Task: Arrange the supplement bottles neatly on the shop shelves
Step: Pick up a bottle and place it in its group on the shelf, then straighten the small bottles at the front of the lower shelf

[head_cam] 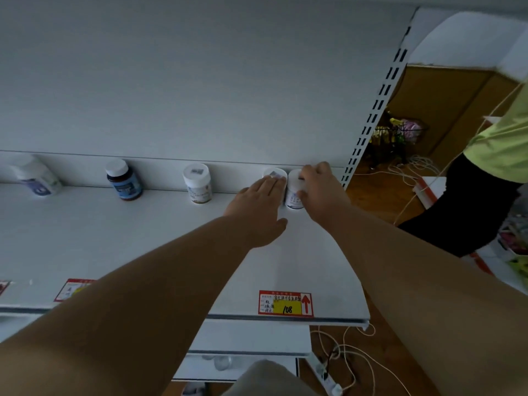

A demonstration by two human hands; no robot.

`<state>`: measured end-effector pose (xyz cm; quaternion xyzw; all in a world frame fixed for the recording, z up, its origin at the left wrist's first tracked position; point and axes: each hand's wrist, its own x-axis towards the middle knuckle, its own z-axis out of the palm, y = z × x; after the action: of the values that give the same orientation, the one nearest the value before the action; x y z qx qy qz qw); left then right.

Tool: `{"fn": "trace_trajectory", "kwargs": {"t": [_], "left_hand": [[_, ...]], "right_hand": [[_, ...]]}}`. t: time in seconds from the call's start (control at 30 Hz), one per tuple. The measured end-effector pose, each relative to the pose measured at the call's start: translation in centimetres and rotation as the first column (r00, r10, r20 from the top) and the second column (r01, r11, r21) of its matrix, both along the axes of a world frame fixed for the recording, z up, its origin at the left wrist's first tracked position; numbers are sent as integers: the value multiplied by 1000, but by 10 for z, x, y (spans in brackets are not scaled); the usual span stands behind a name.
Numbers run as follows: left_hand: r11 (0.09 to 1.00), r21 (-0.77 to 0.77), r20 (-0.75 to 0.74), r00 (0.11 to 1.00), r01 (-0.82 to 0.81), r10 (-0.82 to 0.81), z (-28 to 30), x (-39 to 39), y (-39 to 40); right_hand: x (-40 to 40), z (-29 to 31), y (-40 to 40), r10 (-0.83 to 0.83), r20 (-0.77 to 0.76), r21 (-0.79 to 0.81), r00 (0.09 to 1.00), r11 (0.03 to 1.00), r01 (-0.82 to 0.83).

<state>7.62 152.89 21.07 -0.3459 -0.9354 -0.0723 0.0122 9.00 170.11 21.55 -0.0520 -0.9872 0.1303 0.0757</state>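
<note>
Right at the shelf's (171, 252) back right corner, two white round bottles (294, 192) stand touching. Left hand (258, 207) lies flat-fingered against one; right hand (317, 187) curls around the other. Smooth white shelf stretches bare toward the front edge.

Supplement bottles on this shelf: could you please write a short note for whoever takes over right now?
Left hand: flat, fingers straight, against a white bottle at the shelf's back right.
Right hand: grip curled round the neighbouring white bottle.
Done: those two stand side by side at the back panel.
Left: the white-labelled bottle, the dark blue-labelled bottle and the far-left bottle stand widely spaced along the shelf; close them up.
</note>
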Motion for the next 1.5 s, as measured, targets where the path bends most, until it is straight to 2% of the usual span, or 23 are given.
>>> {"fn": "trace_trajectory", "kwargs": {"t": [0.17,0.33,0.57,0.73,0.9,1.1,1.17,1.3,1.4,1.5], "left_hand": [[1000,-9,62,998,13,-13,-3,-2,0],[997,75,23,1000,-5,3,0,3,-11],[951,210,82,974,-226,213,5,50,-44],[944,209,48,967,-254,249,6,89,-104],[883,287,-12,920,-372,392,3,118,-214],[812,181,-13,824,-555,566,-11,179,-399],[758,191,1,772,-624,636,-13,199,-456],[600,209,18,616,-772,787,-15,244,-572],[507,218,57,529,-834,846,-14,258,-629],[447,228,69,472,-865,879,-18,254,-680]], "right_hand": [[0,-4,0,-3,23,9,1000,1000,3],[15,0,-8,-31,-99,44,995,998,36],[39,22,-43,99,-241,-42,966,993,-113],[69,34,-95,182,-241,-51,953,979,-200],[87,42,-202,288,-250,-138,924,934,-329],[113,39,-380,396,-230,-339,889,824,-454],[116,42,-444,478,-229,-353,848,771,-530],[137,50,-576,673,-234,-356,702,612,-706],[139,57,-647,752,-211,-368,625,531,-763],[120,59,-714,785,-204,-401,586,479,-781]]}}
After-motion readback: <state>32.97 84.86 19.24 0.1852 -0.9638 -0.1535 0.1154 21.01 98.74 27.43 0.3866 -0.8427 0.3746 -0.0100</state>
